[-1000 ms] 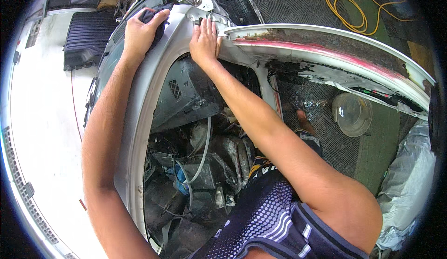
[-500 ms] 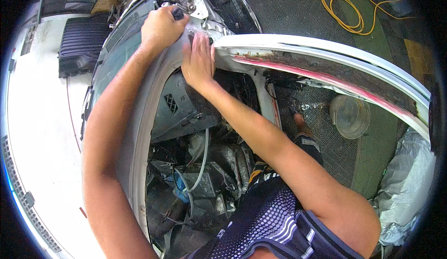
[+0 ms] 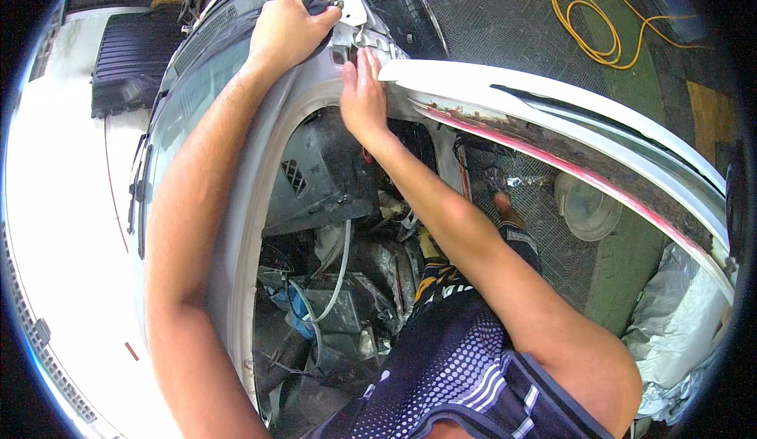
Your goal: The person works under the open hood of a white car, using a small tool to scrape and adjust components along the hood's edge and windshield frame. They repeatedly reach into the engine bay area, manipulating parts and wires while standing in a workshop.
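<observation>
I look down into a car's door opening. My left hand (image 3: 285, 27) is closed around a dark object at the top of the white door pillar (image 3: 260, 171), near the hinge area. My right hand (image 3: 361, 96) lies flat, fingers together, against the hinge end of the open white door (image 3: 552, 115), whose lower edge is rusty red. What the right hand's fingertips touch is hidden. Below both arms, the stripped cabin shows a dark dashboard box (image 3: 319, 175) and loose hoses.
A yellow cable (image 3: 599, 21) lies coiled on the dark ground at the upper right. A round pale dish (image 3: 587, 206) sits under the door, and crumpled plastic sheeting (image 3: 678, 328) lies at the right. The windscreen (image 3: 189, 84) and white roof run along the left.
Both hands have moved up toward the hinge area. The left hand has shifted right along the pillar, still gripping the dark object, and the right hand has slid up along the door's end.
</observation>
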The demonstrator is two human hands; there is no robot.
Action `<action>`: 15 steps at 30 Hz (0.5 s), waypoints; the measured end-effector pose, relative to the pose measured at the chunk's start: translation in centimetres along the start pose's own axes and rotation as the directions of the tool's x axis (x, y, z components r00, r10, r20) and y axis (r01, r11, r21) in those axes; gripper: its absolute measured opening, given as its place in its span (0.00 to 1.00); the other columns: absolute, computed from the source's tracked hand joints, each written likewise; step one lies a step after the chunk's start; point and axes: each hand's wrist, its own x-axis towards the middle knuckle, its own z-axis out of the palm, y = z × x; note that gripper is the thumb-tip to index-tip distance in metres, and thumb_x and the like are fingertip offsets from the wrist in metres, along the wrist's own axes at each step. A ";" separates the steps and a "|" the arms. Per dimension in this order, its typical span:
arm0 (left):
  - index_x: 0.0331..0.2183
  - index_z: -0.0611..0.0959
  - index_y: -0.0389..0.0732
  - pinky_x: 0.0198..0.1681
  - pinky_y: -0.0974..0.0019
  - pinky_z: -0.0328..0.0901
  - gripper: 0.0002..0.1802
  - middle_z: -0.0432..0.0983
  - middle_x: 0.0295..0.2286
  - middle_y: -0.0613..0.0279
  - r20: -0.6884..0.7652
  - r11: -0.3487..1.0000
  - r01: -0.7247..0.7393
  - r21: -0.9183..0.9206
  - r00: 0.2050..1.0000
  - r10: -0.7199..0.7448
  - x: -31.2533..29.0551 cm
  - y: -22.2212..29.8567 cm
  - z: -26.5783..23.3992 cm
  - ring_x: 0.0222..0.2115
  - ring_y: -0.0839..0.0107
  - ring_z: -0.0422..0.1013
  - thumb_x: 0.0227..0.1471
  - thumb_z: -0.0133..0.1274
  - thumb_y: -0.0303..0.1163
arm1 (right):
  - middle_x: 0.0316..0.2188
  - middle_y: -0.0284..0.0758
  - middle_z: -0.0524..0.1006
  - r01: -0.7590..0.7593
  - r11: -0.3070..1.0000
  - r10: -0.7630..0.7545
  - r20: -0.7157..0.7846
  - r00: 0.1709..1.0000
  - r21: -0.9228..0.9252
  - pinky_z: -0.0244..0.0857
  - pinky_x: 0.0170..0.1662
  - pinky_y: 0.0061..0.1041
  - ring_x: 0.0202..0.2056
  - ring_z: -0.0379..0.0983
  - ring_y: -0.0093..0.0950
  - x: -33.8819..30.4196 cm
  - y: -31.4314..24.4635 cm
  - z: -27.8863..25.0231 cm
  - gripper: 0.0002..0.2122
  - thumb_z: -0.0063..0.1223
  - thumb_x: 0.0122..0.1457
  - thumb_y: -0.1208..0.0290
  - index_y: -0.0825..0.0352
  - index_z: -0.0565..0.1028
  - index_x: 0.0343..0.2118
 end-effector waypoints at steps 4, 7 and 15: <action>0.44 0.84 0.37 0.48 0.54 0.72 0.30 0.82 0.33 0.40 -0.004 0.999 0.004 0.042 1.000 -0.004 0.2 -0.1 0.2 0.38 0.48 0.79 0.46 0.58 0.50 | 0.58 0.53 0.69 0.208 0.978 -0.208 -0.017 0.978 0.008 0.58 0.62 0.39 0.60 0.64 0.48 -1.9 2.6 -2.6 0.20 0.46 0.67 0.70 0.74 0.67 0.59; 0.44 0.84 0.37 0.48 0.53 0.72 0.30 0.82 0.33 0.40 0.009 0.999 -0.003 0.052 1.000 0.003 0.3 0.0 0.0 0.38 0.47 0.79 0.46 0.58 0.50 | 0.54 0.52 0.72 -0.035 0.999 0.035 -0.033 0.999 0.005 0.60 0.61 0.39 0.56 0.68 0.48 -3.6 2.7 -3.7 0.18 0.46 0.67 0.72 0.74 0.69 0.57; 0.36 0.86 0.34 0.45 0.50 0.71 0.24 0.80 0.33 0.37 -0.071 0.999 -0.024 0.045 0.997 0.027 -0.1 1.2 0.0 0.37 0.43 0.78 0.46 0.57 0.46 | 0.41 0.40 0.77 -0.478 0.737 0.465 0.156 0.872 0.478 0.73 0.39 0.20 0.37 0.79 0.24 -7.6 4.9 -6.7 0.17 0.54 0.65 0.67 0.75 0.70 0.49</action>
